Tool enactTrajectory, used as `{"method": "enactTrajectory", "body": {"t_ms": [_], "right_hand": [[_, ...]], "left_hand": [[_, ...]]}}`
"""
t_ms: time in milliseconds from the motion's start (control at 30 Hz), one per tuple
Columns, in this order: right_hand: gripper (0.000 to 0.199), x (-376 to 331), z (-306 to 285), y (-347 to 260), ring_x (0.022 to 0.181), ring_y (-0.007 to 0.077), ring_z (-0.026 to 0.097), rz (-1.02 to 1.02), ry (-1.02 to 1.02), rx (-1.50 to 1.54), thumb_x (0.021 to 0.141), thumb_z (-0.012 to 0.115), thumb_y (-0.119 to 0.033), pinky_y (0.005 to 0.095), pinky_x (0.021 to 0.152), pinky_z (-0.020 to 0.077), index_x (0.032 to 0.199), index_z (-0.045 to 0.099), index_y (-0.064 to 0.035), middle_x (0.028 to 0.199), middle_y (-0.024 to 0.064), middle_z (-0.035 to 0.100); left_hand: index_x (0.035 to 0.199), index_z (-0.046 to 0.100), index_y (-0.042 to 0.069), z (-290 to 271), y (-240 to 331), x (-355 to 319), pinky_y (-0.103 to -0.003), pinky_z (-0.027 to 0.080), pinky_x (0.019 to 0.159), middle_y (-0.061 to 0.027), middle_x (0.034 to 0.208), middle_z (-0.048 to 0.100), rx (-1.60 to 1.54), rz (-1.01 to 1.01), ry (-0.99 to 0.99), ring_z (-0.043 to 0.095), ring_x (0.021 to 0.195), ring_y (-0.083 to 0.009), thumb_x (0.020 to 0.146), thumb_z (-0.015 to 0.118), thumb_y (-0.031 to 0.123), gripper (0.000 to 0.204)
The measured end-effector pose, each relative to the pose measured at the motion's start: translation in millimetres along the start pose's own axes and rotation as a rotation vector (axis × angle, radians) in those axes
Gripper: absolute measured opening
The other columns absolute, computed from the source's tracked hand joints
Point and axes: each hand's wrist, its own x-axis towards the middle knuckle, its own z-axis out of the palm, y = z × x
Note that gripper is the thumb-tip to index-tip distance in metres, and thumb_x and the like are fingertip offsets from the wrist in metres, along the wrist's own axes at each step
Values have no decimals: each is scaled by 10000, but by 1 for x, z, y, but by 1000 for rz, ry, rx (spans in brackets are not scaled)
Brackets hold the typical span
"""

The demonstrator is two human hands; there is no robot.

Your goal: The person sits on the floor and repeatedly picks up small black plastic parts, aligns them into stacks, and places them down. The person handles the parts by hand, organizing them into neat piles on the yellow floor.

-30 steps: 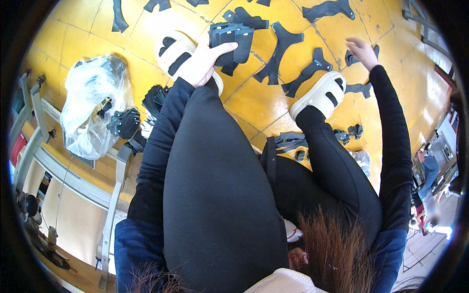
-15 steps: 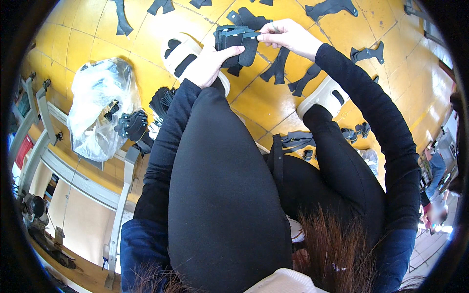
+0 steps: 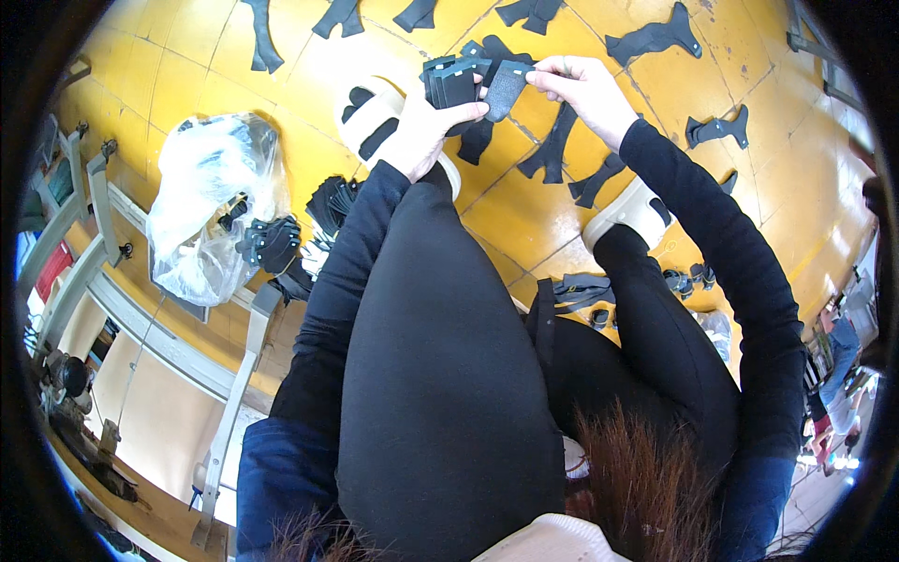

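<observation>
My left hand [image 3: 429,126] is closed round a stack of black fabric pieces [image 3: 453,84], thumb on top, with small pale marks along their upper edges. To its right, my right hand [image 3: 573,86] pinches the top corner of a single dark grey fabric piece [image 3: 507,91] that stands apart from the stack at an angle. Behind and below the stack, more black cut pieces [image 3: 476,142] lie on the floor, partly covered by it. Several split-ended black pieces [image 3: 549,150] are spread out near my right hand.
A clear plastic bag [image 3: 217,187] stands at the left beside bundled black pieces [image 3: 272,245]. Grey metal frames [image 3: 159,332] run along the left. Black straps [image 3: 582,290] lie by my right foot. More black pieces [image 3: 655,39] dot the yellow tiled floor [image 3: 506,211]. A person stands far right.
My right hand has drawn one piece away from the stack to the right, so its grey face shows. My left hand still holds the rest. The whole view has shifted slightly.
</observation>
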Motion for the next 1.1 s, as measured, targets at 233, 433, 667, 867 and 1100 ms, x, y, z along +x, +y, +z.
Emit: {"method": "enactTrajectory", "body": {"t_ms": [233, 433, 667, 867, 1100], "right_hand": [[269, 8, 7, 0, 707, 87, 533, -97, 86, -49, 855, 659, -240, 233, 677, 436, 953, 675, 10, 773, 23, 624], [267, 6, 10, 3, 685, 86, 527, -95, 98, -37, 851, 663, -237, 228, 662, 433, 939, 675, 15, 754, 28, 621], [266, 2, 9, 4, 683, 81, 527, -79, 101, -32, 853, 662, -237, 230, 663, 440, 947, 678, 11, 766, 29, 626], [257, 5, 10, 4, 682, 82, 533, -45, 88, -75, 861, 650, -237, 228, 669, 449, 947, 675, 4, 780, 23, 634], [221, 3, 15, 16, 676, 80, 522, -87, 25, -51, 871, 626, -237, 235, 650, 443, 933, 662, -28, 766, 5, 613]], "left_hand": [[1127, 542, 31, -6, 0, 8, -276, 503, 858, -84, 1010, 637, -170, 69, 126, 618, 937, -160, 727, 731, -44, 449], [1135, 540, 30, -10, -3, 8, -278, 487, 887, -85, 1030, 638, -153, 77, 125, 610, 957, -155, 734, 730, -38, 448], [1138, 534, 32, -6, 1, 4, -276, 501, 863, -88, 1035, 637, -159, 87, 88, 611, 960, -155, 737, 725, -38, 450], [1129, 532, 29, -9, -2, 6, -280, 500, 853, -98, 1030, 635, -143, 90, 111, 613, 961, -167, 734, 715, -49, 442], [1115, 544, 41, -30, 8, 10, -304, 508, 792, -100, 1022, 625, -217, 173, 276, 607, 923, -189, 756, 684, -71, 401]]}}
